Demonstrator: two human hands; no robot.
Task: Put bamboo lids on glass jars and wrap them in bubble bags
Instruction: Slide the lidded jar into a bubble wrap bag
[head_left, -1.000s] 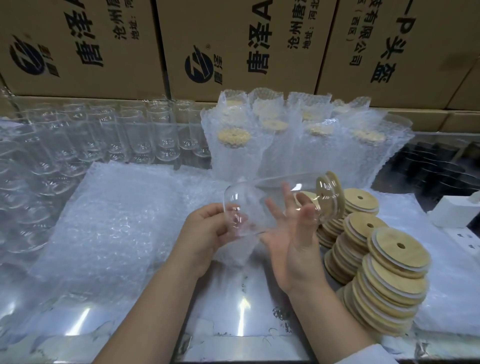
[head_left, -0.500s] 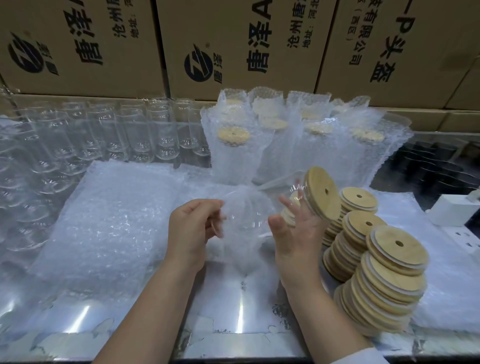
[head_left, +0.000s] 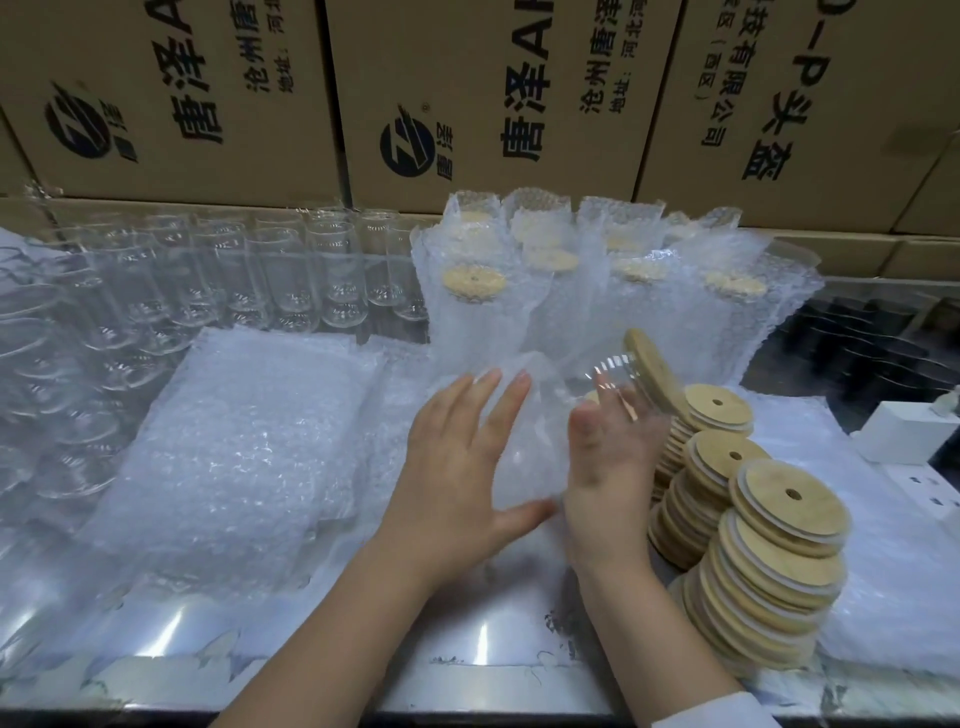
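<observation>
Bagging step: lidded jar (head_left: 605, 376) looks part-way into bubble bag (head_left: 530, 431), base end in, lid end out; my read, since film hides the base.
Jar spot: just R of centre, off the table (head_left: 467, 649), tilted, with bamboo lid (head_left: 652, 371) facing 2 o'clock. It sits close above the lid stacks (head_left: 753, 519) at 4 o'clock.
Jar feel: glass, so stiff, slick and breakable; prob light enough for one hand. Lid prob only seated and may slip if the jar tips more.
Bag feel: soft, floppy, v. light; mouth prob collapses unless held wide.
Best hold: jar by mid-wall, not by lid; bag by its mouth edge.
L hand (head_left: 462, 467): at 9 o'clock of jar, back of hand up. Fingers are straight and spread toward 1 o'clock, thumb out to 3 o'clock, laid flat on the bag; no pinch.
R hand (head_left: 605, 467): under the jar, palm turned in, fingers reaching up the glass toward 1 o'clock. It's blurred, so can't tell if they curl round or just cradle.
Forearms: both enter from 6 o'clock and converge on the bag.
Around: wrapped jars (head_left: 571, 270) at 12–1 o'clock, empty jars (head_left: 291, 280) at 10–11, flat bag pile (head_left: 249, 441) at 9, cartons (head_left: 467, 93) across 12.
</observation>
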